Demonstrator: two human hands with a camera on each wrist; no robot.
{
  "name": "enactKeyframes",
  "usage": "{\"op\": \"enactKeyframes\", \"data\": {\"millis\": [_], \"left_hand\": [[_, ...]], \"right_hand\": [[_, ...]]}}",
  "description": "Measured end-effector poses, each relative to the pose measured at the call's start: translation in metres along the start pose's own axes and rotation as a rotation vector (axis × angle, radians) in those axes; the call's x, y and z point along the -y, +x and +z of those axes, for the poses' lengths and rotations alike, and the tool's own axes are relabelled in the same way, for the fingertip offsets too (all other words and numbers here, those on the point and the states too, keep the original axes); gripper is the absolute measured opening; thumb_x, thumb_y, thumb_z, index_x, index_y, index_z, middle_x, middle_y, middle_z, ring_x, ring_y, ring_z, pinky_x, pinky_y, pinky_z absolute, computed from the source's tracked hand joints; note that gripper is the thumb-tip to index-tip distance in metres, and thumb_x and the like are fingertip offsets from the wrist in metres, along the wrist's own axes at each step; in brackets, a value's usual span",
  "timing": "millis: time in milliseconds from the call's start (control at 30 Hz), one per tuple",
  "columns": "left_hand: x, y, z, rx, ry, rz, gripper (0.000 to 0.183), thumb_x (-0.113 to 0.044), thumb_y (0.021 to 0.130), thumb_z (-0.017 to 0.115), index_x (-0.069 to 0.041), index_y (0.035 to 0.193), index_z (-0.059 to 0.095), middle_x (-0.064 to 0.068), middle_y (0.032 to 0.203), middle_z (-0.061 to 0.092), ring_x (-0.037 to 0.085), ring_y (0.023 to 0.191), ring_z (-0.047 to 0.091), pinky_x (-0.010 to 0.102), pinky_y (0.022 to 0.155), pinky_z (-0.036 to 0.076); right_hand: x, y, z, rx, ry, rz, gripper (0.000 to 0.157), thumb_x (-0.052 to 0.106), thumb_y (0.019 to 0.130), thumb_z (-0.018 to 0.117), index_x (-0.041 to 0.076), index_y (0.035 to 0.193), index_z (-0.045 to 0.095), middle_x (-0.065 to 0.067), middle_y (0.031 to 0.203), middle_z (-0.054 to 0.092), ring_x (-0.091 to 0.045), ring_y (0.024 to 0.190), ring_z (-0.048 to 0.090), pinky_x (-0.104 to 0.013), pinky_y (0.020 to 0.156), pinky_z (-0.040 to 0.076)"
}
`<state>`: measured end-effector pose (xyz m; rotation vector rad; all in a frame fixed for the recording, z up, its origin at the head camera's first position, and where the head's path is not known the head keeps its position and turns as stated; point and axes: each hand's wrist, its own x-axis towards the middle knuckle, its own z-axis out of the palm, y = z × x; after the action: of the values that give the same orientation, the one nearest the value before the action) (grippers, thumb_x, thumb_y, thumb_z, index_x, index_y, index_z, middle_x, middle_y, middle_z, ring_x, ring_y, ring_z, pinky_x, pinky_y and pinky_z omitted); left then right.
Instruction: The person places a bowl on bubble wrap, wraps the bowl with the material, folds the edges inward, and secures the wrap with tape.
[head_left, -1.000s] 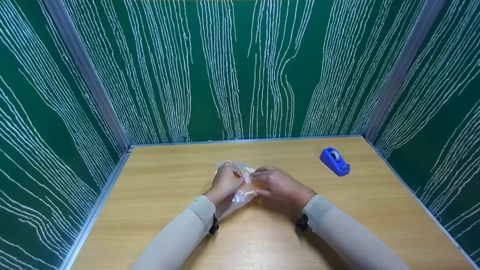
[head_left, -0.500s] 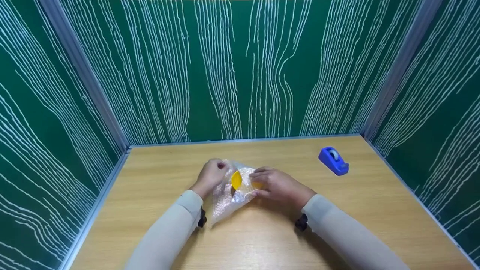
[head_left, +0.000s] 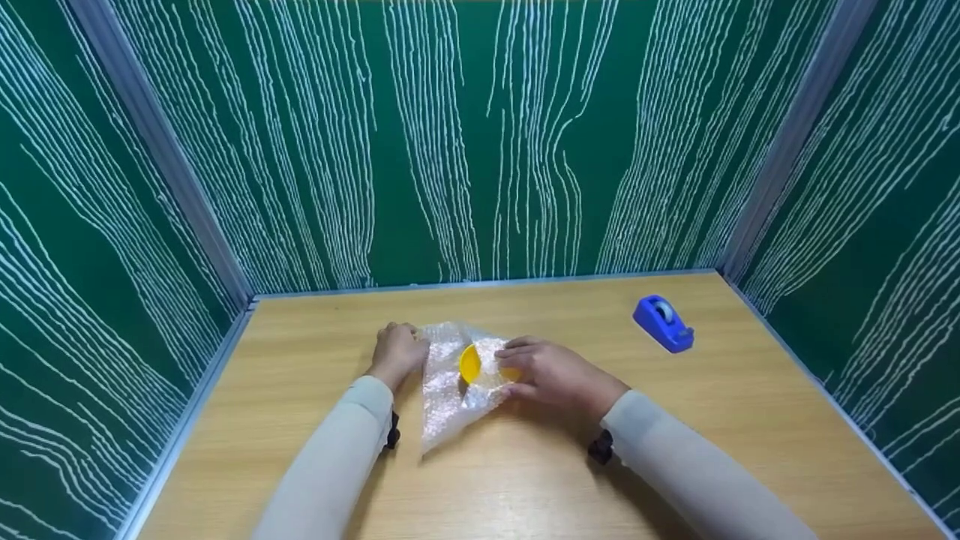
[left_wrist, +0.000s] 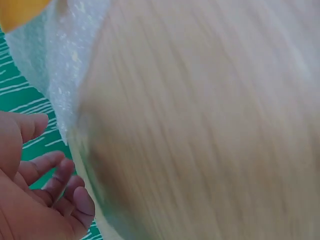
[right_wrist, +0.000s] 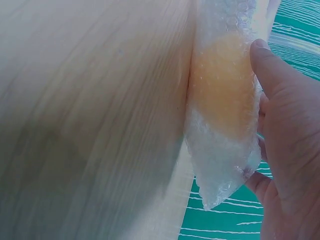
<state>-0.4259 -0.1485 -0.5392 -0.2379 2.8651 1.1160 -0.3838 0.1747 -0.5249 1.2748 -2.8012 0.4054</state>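
Observation:
A sheet of bubble wrap [head_left: 444,412] lies around a yellow cup-like thing [head_left: 469,364], whose round end shows bare on the left. In the right wrist view its yellow body [right_wrist: 222,87] shows through the wrap. My right hand [head_left: 559,375] holds the rolled part, thumb on the near side and fingers at the far side. At the sheet's far left edge is my left hand [head_left: 397,352]. Seen from the left wrist, that hand [left_wrist: 42,185] has loosely bent fingers, thumb apart from them, and nothing between them, close beside the wrap [left_wrist: 75,55].
A blue tape dispenser [head_left: 664,324] with a roll of tape stands at the back right of the wooden table [head_left: 510,480]. Green panels [head_left: 420,150] with white wavy lines enclose the back and both sides, with grey posts at the corners.
My left hand has moved left from the yellow thing to the outer edge of the sheet, and the wrap's left part now lies spread out. My right hand has stayed in place.

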Motion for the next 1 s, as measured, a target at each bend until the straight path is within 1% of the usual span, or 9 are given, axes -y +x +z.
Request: {"op": "enactKeyframes", "data": {"millis": [233,433,567,633,700,800,833,900,1000], "left_hand": [[0.006,0.003,0.003,-0.017,0.135,0.041,0.057,-0.039,0.114,0.062,0.009,0.146,0.067,0.025,0.146,0.056,0.04,0.138,0.05,0.055,0.126,0.047],[0.006,0.008,0.009,-0.002,0.097,0.041,0.05,-0.033,0.112,0.069,-0.002,0.152,0.068,0.019,0.147,0.059,0.036,0.14,0.051,0.051,0.129,0.046],[0.002,0.008,0.011,0.017,0.054,0.03,0.041,-0.026,0.11,0.074,-0.004,0.145,0.072,0.015,0.142,0.061,0.033,0.136,0.053,0.049,0.129,0.048],[0.001,0.008,0.011,0.016,0.048,0.035,0.029,-0.022,0.109,0.075,-0.004,0.131,0.076,0.012,0.131,0.062,0.031,0.126,0.055,0.046,0.121,0.053],[0.0,0.008,0.011,0.015,0.043,0.045,0.014,-0.018,0.108,0.075,-0.004,0.11,0.076,0.01,0.111,0.061,0.029,0.11,0.058,0.041,0.104,0.057],[0.0,0.008,0.011,0.019,0.015,0.056,0.02,-0.014,0.108,0.07,-0.007,0.089,0.066,0.006,0.09,0.054,0.025,0.088,0.057,0.036,0.078,0.051],[0.0,0.007,0.011,0.026,-0.004,0.054,0.021,-0.013,0.108,0.068,-0.008,0.088,0.063,0.006,0.086,0.053,0.025,0.084,0.058,0.035,0.073,0.048],[0.0,0.009,0.012,0.044,-0.051,0.032,0.017,-0.014,0.109,0.067,-0.01,0.093,0.062,0.006,0.089,0.056,0.025,0.087,0.06,0.032,0.074,0.048],[-0.003,0.011,0.013,0.06,-0.15,-0.008,0.006,-0.012,0.109,0.07,-0.009,0.111,0.066,0.009,0.107,0.064,0.027,0.103,0.064,0.032,0.089,0.057]], "right_hand": [[0.001,0.0,-0.001,0.011,0.003,-0.018,0.052,0.055,0.109,0.073,0.023,0.151,0.075,0.003,0.159,0.071,-0.027,0.155,0.061,-0.05,0.13,0.05],[0.002,-0.001,-0.002,0.033,0.027,0.031,0.055,0.06,0.108,0.072,0.029,0.153,0.073,0.007,0.161,0.069,-0.026,0.157,0.06,-0.052,0.131,0.049],[0.002,-0.001,-0.002,0.027,0.03,0.023,0.056,0.062,0.108,0.072,0.028,0.152,0.074,0.007,0.161,0.069,-0.027,0.157,0.06,-0.053,0.13,0.05],[0.001,-0.001,-0.001,0.015,0.021,-0.003,0.056,0.06,0.108,0.073,0.024,0.151,0.075,0.004,0.16,0.07,-0.029,0.155,0.061,-0.053,0.13,0.05],[0.0,-0.001,0.0,0.001,0.002,-0.033,0.056,0.057,0.108,0.074,0.02,0.149,0.076,0.001,0.159,0.071,-0.03,0.154,0.063,-0.052,0.13,0.05],[-0.001,0.0,0.001,-0.01,-0.019,-0.062,0.054,0.053,0.108,0.076,0.015,0.147,0.077,-0.002,0.157,0.073,-0.03,0.152,0.064,-0.051,0.13,0.051],[-0.001,0.0,0.001,-0.011,-0.023,-0.064,0.054,0.053,0.108,0.076,0.015,0.147,0.077,-0.003,0.157,0.073,-0.03,0.152,0.064,-0.05,0.13,0.051],[-0.001,0.001,0.001,-0.005,-0.021,-0.057,0.055,0.054,0.108,0.076,0.016,0.146,0.077,-0.002,0.157,0.073,-0.03,0.152,0.064,-0.05,0.13,0.05],[0.0,0.001,0.0,0.0,-0.012,-0.05,0.056,0.056,0.108,0.075,0.016,0.147,0.077,-0.001,0.157,0.073,-0.029,0.153,0.064,-0.05,0.13,0.05]]}}
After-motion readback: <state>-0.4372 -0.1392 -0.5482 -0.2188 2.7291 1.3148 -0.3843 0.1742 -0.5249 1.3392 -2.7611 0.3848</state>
